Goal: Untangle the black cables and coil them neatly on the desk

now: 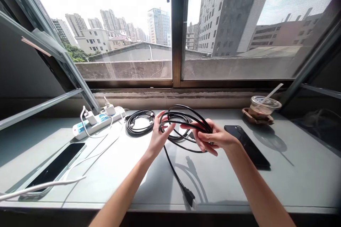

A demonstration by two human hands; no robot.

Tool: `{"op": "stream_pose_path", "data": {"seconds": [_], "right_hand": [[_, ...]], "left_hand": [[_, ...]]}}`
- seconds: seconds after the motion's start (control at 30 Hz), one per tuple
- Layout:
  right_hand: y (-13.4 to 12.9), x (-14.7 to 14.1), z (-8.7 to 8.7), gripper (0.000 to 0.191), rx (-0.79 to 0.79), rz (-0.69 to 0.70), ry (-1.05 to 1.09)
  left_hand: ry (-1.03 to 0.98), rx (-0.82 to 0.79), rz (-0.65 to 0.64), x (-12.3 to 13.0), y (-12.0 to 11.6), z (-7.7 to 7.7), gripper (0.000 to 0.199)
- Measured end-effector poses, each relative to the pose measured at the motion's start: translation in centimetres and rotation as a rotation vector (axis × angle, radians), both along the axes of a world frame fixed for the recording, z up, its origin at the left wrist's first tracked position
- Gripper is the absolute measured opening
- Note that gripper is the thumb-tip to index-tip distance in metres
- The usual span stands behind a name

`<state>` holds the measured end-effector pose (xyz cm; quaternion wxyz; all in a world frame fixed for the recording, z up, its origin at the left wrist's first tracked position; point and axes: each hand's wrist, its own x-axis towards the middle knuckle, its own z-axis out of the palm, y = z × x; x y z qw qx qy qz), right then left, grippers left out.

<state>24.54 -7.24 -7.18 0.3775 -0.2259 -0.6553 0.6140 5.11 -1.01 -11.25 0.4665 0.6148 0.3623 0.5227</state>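
A black cable (pixel 183 122) is gathered in several loose loops above the desk, between my two hands. My right hand (pixel 209 136) grips the bundled strands at the right, thumb on top. My left hand (pixel 160 131) curls around the left end of the loops, with thumb and fingers on either side of the strands. One cable end hangs below the loops, and its black plug (pixel 189 196) has a pale tip near the desk's front edge. Behind my left hand lies a coiled black cable (pixel 137 133). Another coil (pixel 176 136) is partly hidden behind the held loops.
A white power strip (pixel 117 113) with plugged-in chargers and a phone (pixel 54 165) are at left, with white cords (pixel 90 155) across the desk. At right lie a black phone (pixel 247 147) and a drink cup (pixel 263 106) in a cardboard holder. A window (pixel 176 42) rises behind.
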Motion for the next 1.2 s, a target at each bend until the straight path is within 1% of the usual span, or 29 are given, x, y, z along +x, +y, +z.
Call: {"op": "stream_pose_path", "data": {"seconds": [0.07,0.1,0.13,0.17,0.2,0.27,0.33,0.43,0.5,0.57,0.63,0.7,0.8,0.87,0.9,0.97,1.0,1.07,1.1,1.17,1.2], "right_hand": [[0.4,-0.2,-0.4,0.051,0.022,0.04,-0.001],[0.6,-0.3,-0.6,0.05,0.032,0.054,-0.005],[0.8,-0.3,-0.8,0.049,0.038,0.06,-0.015],[1.0,-0.4,-0.9,0.047,0.04,0.045,-0.028],[1.1,-0.4,-1.0,0.045,0.037,0.007,-0.044],[1.4,-0.4,-0.9,0.043,0.033,-0.132,-0.067],[1.7,-0.5,-0.8,0.05,0.042,-0.304,-0.076],[2.0,-0.5,-0.6,0.069,0.081,-0.51,-0.098],[2.1,-0.6,-0.7,0.069,0.112,-0.577,-0.139],[2.0,-0.7,-0.8,0.06,0.108,-0.551,-0.19],[1.9,-0.9,-1.0,0.048,0.062,-0.482,-0.216],[1.7,-1.0,-1.0,0.042,0.016,-0.449,-0.191],[1.5,-0.9,-0.9,0.037,-0.015,-0.477,-0.05],[1.4,-0.7,-0.6,0.033,-0.01,-0.521,0.092],[1.4,-0.6,-0.5,0.031,0.002,-0.546,0.16],[1.3,-0.4,-0.5,0.029,0.034,-0.594,0.265],[1.3,-0.4,-0.5,0.029,0.047,-0.61,0.296],[1.3,-0.4,-0.8,0.029,0.056,-0.618,0.317],[1.3,-0.5,-1.0,0.03,0.05,-0.613,0.314],[1.3,-0.7,-1.3,0.028,0.025,-0.595,0.31],[1.4,-0.8,-1.4,0.026,0.009,-0.587,0.321]], "left_hand": [[-0.098,-0.158,-0.145,0.1,0.1,0.1,0.051],[-0.14,-0.213,-0.186,0.0,0.1,0.2,0.046],[-0.177,-0.248,-0.198,-0.1,0.1,0.3,0.039],[-0.208,-0.261,-0.187,-0.2,0.2,0.4,0.033],[-0.232,-0.254,-0.154,-0.4,0.2,0.6,0.031],[-0.251,-0.217,-0.071,-0.7,0.2,0.9,0.046],[-0.213,-0.192,-0.054,-1.1,0.3,1.2,0.055],[-0.036,-0.24,-0.1,-1.2,0.3,1.2,0.054],[0.101,-0.248,-0.105,-1.1,0.2,1.1,0.051],[0.179,-0.236,-0.091,-0.9,0.1,0.9,0.049],[0.174,-0.227,-0.088,-0.7,0.0,0.8,0.045],[0.14,-0.209,-0.092,-0.4,-0.1,0.7,0.038],[0.148,-0.166,-0.033,-0.1,-0.2,0.5,0.03],[0.178,-0.185,-0.007,0.0,-0.2,0.4,0.03],[0.195,-0.208,-0.018,0.1,-0.3,0.3,0.032],[0.228,-0.29,-0.088,0.1,-0.5,0.0,0.037],[0.251,-0.355,-0.143,0.2,-0.7,-0.1,0.041],[0.28,-0.49,-0.298,0.3,-1.2,-0.4,0.045],[0.261,-0.53,-0.386,0.4,-1.4,-0.5,0.046],[0.158,-0.516,-0.515,0.8,-1.9,-0.7,0.043],[0.08,-0.472,-0.534,1.0,-2.0,-0.8,0.04]]}}
